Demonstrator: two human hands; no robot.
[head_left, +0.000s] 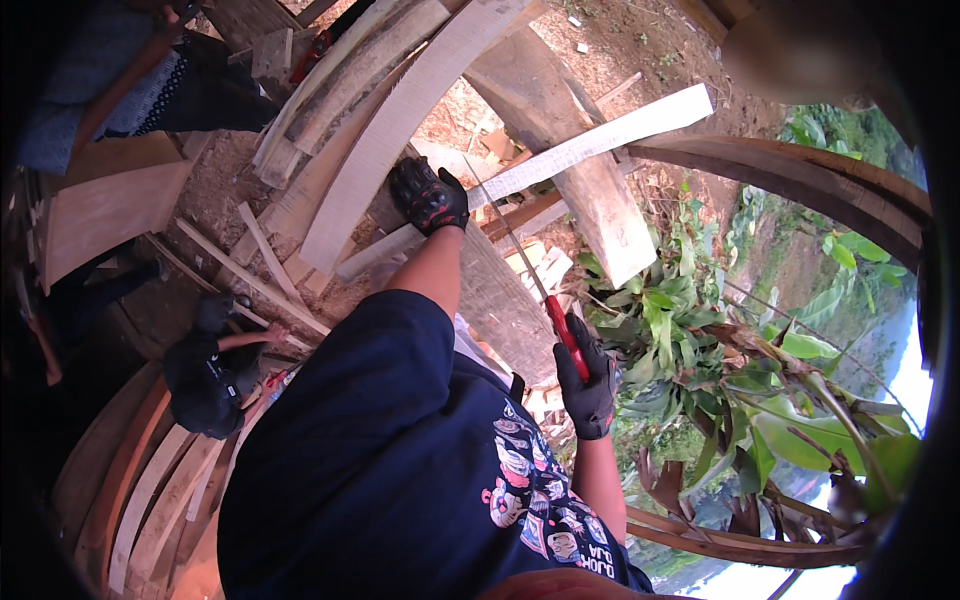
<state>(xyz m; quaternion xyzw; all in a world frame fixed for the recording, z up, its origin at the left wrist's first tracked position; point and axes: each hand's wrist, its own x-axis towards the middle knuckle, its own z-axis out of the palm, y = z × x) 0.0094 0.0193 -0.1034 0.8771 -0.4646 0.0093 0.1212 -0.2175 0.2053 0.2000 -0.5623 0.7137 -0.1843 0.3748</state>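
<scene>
My left hand, in a black glove with red marks, presses down over a pale wooden strip, its fingers bent across it. The strip slants up to the right and lies across a thick plank. In my right hand, also black-gloved, is the red handle of a handsaw. Its thin blade runs up and left, crossing the strip just right of my left hand. How deep the teeth sit in the wood cannot be made out.
Long curved boards lie beyond my left hand. A wide rough board lies below the strip, among offcuts. Two people, one in a dark shirt, are at the left near stacked timbers. Leafy plants and a curved beam border the right.
</scene>
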